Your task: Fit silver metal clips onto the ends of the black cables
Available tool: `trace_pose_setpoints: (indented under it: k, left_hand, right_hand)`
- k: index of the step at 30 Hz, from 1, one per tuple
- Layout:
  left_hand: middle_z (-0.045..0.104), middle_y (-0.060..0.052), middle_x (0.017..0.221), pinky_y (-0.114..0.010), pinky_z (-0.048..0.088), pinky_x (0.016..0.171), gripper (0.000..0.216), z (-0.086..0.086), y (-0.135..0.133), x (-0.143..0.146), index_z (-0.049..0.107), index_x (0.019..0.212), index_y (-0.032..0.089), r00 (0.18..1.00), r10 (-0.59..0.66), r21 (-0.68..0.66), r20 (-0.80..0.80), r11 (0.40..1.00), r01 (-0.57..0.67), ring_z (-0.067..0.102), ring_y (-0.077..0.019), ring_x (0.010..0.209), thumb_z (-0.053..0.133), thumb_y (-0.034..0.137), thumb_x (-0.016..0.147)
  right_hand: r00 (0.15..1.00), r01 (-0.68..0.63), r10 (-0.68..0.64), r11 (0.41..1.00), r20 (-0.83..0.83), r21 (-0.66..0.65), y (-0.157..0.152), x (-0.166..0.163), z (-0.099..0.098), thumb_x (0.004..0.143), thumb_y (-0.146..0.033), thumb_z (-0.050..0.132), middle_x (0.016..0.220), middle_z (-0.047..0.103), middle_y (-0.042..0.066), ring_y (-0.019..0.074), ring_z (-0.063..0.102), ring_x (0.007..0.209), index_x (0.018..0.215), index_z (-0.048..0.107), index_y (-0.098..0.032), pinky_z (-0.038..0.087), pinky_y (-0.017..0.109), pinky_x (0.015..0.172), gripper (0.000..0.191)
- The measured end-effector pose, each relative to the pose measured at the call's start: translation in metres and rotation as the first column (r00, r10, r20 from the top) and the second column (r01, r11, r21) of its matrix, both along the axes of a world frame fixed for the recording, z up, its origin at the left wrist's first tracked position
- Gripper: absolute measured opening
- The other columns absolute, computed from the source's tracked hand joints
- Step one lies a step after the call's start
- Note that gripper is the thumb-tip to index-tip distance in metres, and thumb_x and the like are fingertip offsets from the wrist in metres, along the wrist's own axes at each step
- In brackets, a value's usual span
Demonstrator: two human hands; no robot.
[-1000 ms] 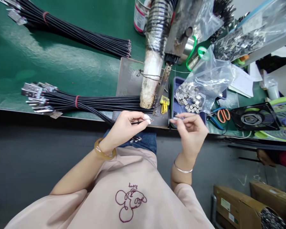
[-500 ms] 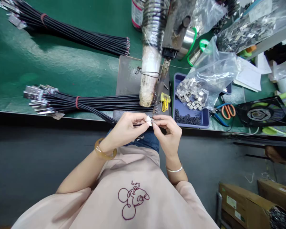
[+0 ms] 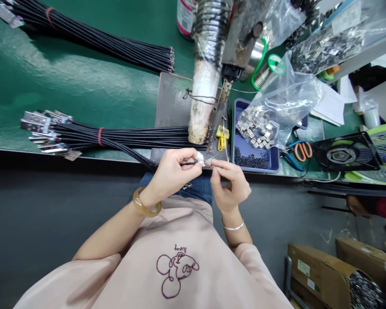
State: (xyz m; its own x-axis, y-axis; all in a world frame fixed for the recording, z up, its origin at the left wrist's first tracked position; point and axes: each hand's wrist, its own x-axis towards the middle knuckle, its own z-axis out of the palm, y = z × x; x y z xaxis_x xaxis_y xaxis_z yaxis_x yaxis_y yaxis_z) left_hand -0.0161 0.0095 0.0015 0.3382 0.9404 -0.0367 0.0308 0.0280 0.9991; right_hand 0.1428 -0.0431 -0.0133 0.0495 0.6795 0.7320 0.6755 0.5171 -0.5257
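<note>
My left hand (image 3: pixel 173 171) pinches the end of a thin black cable (image 3: pixel 188 163) at the table's front edge, with a small metal shell (image 3: pixel 208 162) at the cable tip. My right hand (image 3: pixel 230 182) is closed in a pinch just right of that tip, and a thin solder wire (image 3: pixel 225 143) rises from it towards the bench. The cable runs back into a bundle of black cables (image 3: pixel 131 139) bound with a red band, lying on the green table (image 3: pixel 83 86). Just above my hands hangs the soldering iron tip (image 3: pixel 217 124).
A blue tray (image 3: pixel 275 163) holds small black parts and a clear bag of metal shells (image 3: pixel 257 126). A second cable bundle (image 3: pixel 99 40) lies at the back left. Orange-handled scissors (image 3: pixel 300 150) and a black fan (image 3: pixel 344 154) sit right. Cardboard boxes (image 3: pixel 328 270) stand on the floor.
My right hand came from the blue tray to the cable tip, then drew back slightly to the right, pinching. My left hand stayed put, holding the cable.
</note>
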Motion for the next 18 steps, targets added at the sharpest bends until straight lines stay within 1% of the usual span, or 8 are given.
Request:
trace_pose_setpoints:
  k: [2, 4, 5, 8, 12, 15, 18]
  left_hand:
    - [0.042, 0.005, 0.052, -0.019, 0.02, 0.045, 0.011, 0.0, 0.0, 0.001, 0.066, 0.069, 0.013, 1.0, 0.021, 0.008, -0.003, 1.0, -0.021, 0.028, -0.0049, 0.048, 0.063, 0.02, 0.077]
    - [0.046, 0.004, 0.054, -0.02, 0.024, 0.047, 0.013, 0.0, 0.0, 0.002, 0.068, 0.07, 0.013, 0.999, 0.048, 0.015, -0.001, 0.999, -0.048, 0.034, -0.0064, 0.05, 0.063, 0.021, 0.079]
    - [0.048, 0.003, 0.056, -0.02, 0.027, 0.048, 0.014, 0.0, 0.0, 0.002, 0.069, 0.071, 0.013, 0.998, 0.058, 0.019, -0.002, 0.998, -0.058, 0.037, -0.0074, 0.052, 0.063, 0.022, 0.08]
    - [0.053, 0.001, 0.059, -0.02, 0.032, 0.051, 0.016, 0.0, 0.0, 0.003, 0.072, 0.073, 0.013, 0.997, 0.078, 0.02, -0.005, 0.997, -0.078, 0.044, -0.0092, 0.056, 0.064, 0.024, 0.08]
    - [0.054, 0.001, 0.059, -0.021, 0.035, 0.052, 0.017, 0.001, 0.001, 0.005, 0.07, 0.073, 0.012, 0.995, 0.101, 0.007, -0.004, 0.995, -0.101, 0.044, -0.0092, 0.055, 0.064, 0.026, 0.08]
    - [0.052, 0.002, 0.058, -0.021, 0.033, 0.051, 0.016, 0.001, 0.002, 0.006, 0.069, 0.072, 0.012, 0.993, 0.118, 0.01, -0.005, 0.993, -0.118, 0.041, -0.0085, 0.054, 0.064, 0.026, 0.08]
    - [0.049, 0.002, 0.057, -0.021, 0.031, 0.049, 0.016, 0.001, 0.002, 0.006, 0.069, 0.071, 0.012, 0.993, 0.116, 0.023, -0.021, 0.993, -0.115, 0.038, -0.0077, 0.052, 0.063, 0.024, 0.08]
  right_hand:
    - [0.994, -0.003, -0.007, 0.997, -0.114, -0.083, 0.003, 0.0, -0.001, 0.089, -0.009, 0.068, 0.098, 0.079, 0.004, 0.0164, 0.077, 0.088, 0.097, 0.065, -0.023, 0.066, 0.031, 0.077, 0.015]
    - [0.984, -0.031, 0.001, 0.986, -0.176, -0.166, 0.006, 0.0, -0.002, 0.09, -0.012, 0.066, 0.1, 0.079, 0.005, 0.0178, 0.078, 0.09, 0.094, 0.064, -0.022, 0.066, 0.034, 0.079, 0.011]
    - [0.986, -0.041, 0.011, 0.983, -0.169, -0.179, 0.007, 0.0, -0.003, 0.09, -0.012, 0.066, 0.101, 0.079, 0.005, 0.0182, 0.078, 0.092, 0.092, 0.064, -0.022, 0.066, 0.035, 0.081, 0.011]
    - [0.999, -0.036, 0.031, 0.993, -0.041, -0.111, 0.009, 0.0, -0.002, 0.088, -0.008, 0.067, 0.102, 0.08, 0.005, 0.0177, 0.078, 0.095, 0.09, 0.063, -0.023, 0.065, 0.033, 0.083, 0.015]
    - [0.991, -0.023, 0.025, 1.0, 0.132, -0.019, 0.011, 0.001, 0.0, 0.086, -0.003, 0.067, 0.103, 0.081, 0.007, 0.0158, 0.078, 0.093, 0.09, 0.06, -0.023, 0.065, 0.027, 0.081, 0.021]
    - [0.983, -0.033, 0.031, 0.999, 0.183, 0.011, 0.012, 0.002, 0.0, 0.085, -0.002, 0.067, 0.101, 0.081, 0.009, 0.0155, 0.079, 0.091, 0.09, 0.058, -0.022, 0.064, 0.025, 0.079, 0.023]
    - [0.979, -0.033, 0.025, 0.999, 0.203, 0.035, 0.013, 0.002, 0.0, 0.085, -0.002, 0.068, 0.1, 0.081, 0.009, 0.0152, 0.079, 0.089, 0.091, 0.059, -0.022, 0.065, 0.024, 0.078, 0.023]
